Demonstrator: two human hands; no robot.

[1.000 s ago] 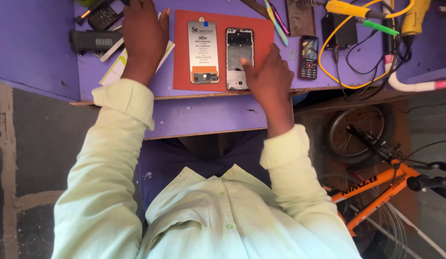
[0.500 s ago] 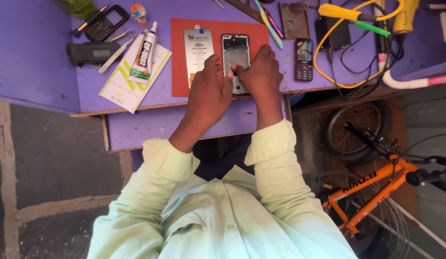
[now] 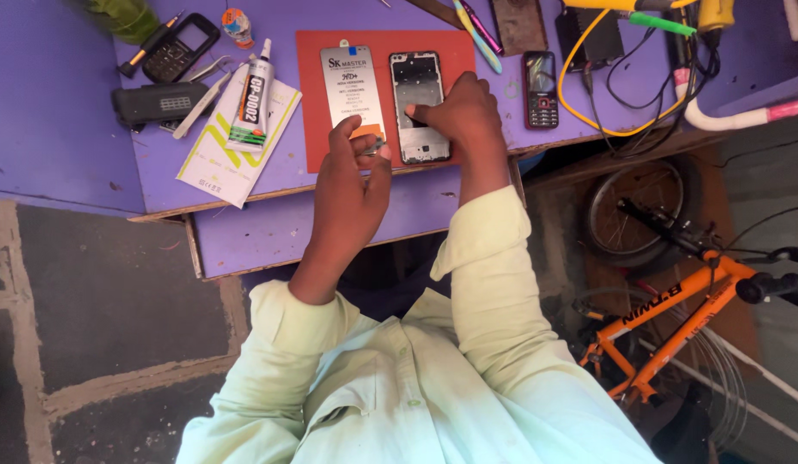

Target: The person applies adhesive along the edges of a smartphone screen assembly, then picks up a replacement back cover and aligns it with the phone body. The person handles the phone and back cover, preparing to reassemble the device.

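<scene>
Purple tabletop (image 3: 64, 112) fills the upper part of the view, with an orange bicycle (image 3: 674, 318) standing on the floor to my right. On the tabletop lies a red work mat (image 3: 311, 103), and on it, side by side, rest a white screen package (image 3: 351, 86) and a bare phone frame (image 3: 418, 86), which sits upright toward the mat's right edge. My right hand (image 3: 459, 116) rests on the lower half of that frame, fingers (image 3: 420, 112) curled down and pressing against its inside; whether they grip anything I cannot tell. My left hand (image 3: 352, 185) hovers over the mat's near edge, just below the package, thumb and fingertips (image 3: 369, 148) pinched together on a small metal piece too small to make out. Left of the mat, a white leaflet (image 3: 223, 159) carries a tube of glue (image 3: 251, 99) lying tilted across it. Beyond that sit a dark oblong device (image 3: 154, 101) and a black keypad phone (image 3: 174, 58), with tweezers (image 3: 197, 93) between them and the leaflet. Right of the mat, a small red-and-black keypad phone (image 3: 542, 88) lies near a looping yellow cable (image 3: 588, 94). Both my sleeves are pale green.
</scene>
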